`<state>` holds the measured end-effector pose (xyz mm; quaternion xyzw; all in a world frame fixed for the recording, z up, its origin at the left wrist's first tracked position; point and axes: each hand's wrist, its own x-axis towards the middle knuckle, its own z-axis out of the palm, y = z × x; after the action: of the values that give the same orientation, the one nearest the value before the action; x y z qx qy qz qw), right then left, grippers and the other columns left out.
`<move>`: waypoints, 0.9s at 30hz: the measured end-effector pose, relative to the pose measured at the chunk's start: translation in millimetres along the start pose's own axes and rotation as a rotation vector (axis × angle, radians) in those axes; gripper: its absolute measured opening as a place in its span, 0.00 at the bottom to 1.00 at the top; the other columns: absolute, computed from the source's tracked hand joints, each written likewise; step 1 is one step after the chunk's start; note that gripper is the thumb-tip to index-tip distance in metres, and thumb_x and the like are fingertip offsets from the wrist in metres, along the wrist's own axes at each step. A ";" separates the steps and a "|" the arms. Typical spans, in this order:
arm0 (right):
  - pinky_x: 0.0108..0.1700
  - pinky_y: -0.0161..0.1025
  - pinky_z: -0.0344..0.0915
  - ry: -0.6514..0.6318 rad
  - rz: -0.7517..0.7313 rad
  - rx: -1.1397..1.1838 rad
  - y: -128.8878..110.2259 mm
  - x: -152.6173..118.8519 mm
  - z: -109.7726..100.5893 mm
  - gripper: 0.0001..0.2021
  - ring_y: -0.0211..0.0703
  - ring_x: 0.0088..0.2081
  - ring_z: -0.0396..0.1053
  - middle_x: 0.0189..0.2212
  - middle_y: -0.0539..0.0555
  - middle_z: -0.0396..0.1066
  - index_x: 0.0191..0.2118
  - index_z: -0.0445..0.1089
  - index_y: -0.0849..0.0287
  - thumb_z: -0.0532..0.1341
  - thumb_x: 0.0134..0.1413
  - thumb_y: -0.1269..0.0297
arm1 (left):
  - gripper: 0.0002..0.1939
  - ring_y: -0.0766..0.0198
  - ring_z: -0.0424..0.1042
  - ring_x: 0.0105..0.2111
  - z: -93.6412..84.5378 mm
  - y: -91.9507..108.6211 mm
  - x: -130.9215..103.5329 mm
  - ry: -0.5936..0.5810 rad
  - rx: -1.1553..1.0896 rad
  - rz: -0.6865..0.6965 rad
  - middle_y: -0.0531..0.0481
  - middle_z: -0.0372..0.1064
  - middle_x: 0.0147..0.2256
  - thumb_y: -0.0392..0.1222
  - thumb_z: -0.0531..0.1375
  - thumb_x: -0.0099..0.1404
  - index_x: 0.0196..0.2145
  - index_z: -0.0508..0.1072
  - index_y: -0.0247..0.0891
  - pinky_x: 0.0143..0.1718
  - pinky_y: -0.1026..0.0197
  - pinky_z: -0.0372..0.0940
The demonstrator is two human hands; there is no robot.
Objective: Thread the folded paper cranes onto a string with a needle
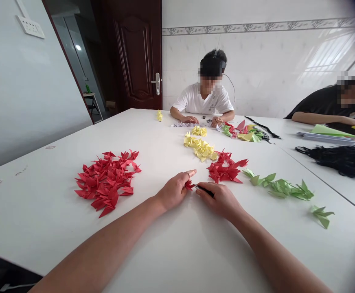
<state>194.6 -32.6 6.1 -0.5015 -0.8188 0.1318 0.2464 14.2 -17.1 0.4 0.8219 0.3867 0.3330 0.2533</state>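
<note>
Near the middle of the white table (153, 154), my left hand (174, 190) is closed on a red folded paper crane (189, 185). My right hand (218, 198) grips a slim black-handled tool (205, 190), its metal tip touching or nearly touching the crane. A large heap of red paper cranes (104, 179) lies to the left of my hands. Just beyond my right hand is a smaller red group (226, 169), with yellow cranes (200, 147) behind it. Green cranes (283, 188) trail off to the right.
Across the table a person in a white shirt (203, 99) handles pale pieces. Another person in black (321, 101) sits at the right. Mixed-colour cranes (246, 132), a black stringy bundle (338, 159) and stacked paper (325, 136) lie toward the right.
</note>
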 end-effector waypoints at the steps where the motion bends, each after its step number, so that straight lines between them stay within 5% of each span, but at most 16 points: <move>1: 0.30 0.33 0.58 0.000 0.003 -0.009 -0.4 -0.1 -0.5 0.13 0.39 0.28 0.68 0.29 0.51 0.73 0.36 0.71 0.54 0.50 0.56 0.59 | 0.29 0.67 0.67 0.41 0.3 -0.1 0.0 0.001 -0.001 0.002 0.45 0.64 0.47 0.26 0.49 0.56 0.56 0.55 0.37 0.45 0.61 0.64; 10: 0.26 0.33 0.55 0.015 0.053 -0.143 -7.2 -2.3 -0.6 0.10 0.40 0.28 0.69 0.31 0.50 0.73 0.40 0.67 0.53 0.52 0.55 0.61 | 0.33 0.64 0.64 0.45 0.8 0.9 -1.8 -0.022 0.072 0.064 0.47 0.63 0.47 0.25 0.47 0.56 0.59 0.50 0.41 0.48 0.58 0.63; 27: 0.23 0.35 0.46 -0.024 0.009 -0.379 -11.8 -3.6 1.2 0.10 0.41 0.26 0.68 0.27 0.52 0.72 0.33 0.64 0.56 0.49 0.58 0.60 | 0.29 0.62 0.64 0.45 -3.5 15.2 -3.3 -0.090 0.151 0.040 0.48 0.66 0.45 0.32 0.47 0.61 0.59 0.50 0.42 0.48 0.58 0.61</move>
<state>186.4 -41.2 9.5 -0.5410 -0.8296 -0.0180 0.1373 17.1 -27.9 11.8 0.8602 0.3824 0.2707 0.2012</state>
